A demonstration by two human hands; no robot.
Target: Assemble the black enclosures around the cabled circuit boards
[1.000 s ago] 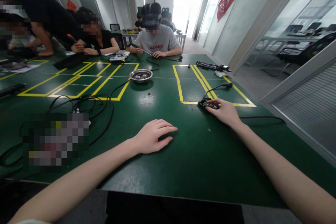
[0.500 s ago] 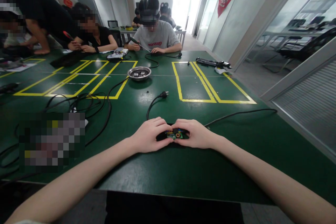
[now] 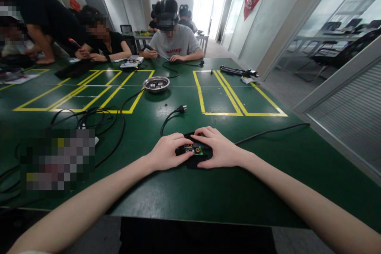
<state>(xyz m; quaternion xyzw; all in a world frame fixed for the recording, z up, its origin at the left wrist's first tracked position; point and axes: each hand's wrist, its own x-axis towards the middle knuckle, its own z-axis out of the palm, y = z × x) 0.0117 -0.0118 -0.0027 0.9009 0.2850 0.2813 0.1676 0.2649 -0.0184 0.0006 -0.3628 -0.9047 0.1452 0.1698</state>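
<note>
A small green circuit board (image 3: pixel 195 150) with a ring-shaped coil lies between my hands over a black casing (image 3: pixel 195 162). My left hand (image 3: pixel 168 152) pinches the board's left side between thumb and fingers. On the other side, my right hand (image 3: pixel 222 149) is open, thumb and fingers spread apart around the right of the board and casing. Whether its fingertips touch the casing is hard to tell. Behind my left hand, a black cord ends in a plug (image 3: pixel 181 109). Another black cable (image 3: pixel 270 130) runs off to the right from behind my right hand.
A metal bowl (image 3: pixel 156 84) with small metal parts stands ahead on the green table (image 3: pixel 238 202). Coiled black cables (image 3: pixel 86 117) lie at left. Yellow tape (image 3: pixel 220 114) marks rectangles. A black tool-like object (image 3: pixel 238 71) lies at the far right. Across the table sits a person (image 3: pixel 175 41).
My right hand has opened, its thumb and fingers moving apart and off the board. My left hand stays on the board, which shows more fully now. The view has shifted slightly.
</note>
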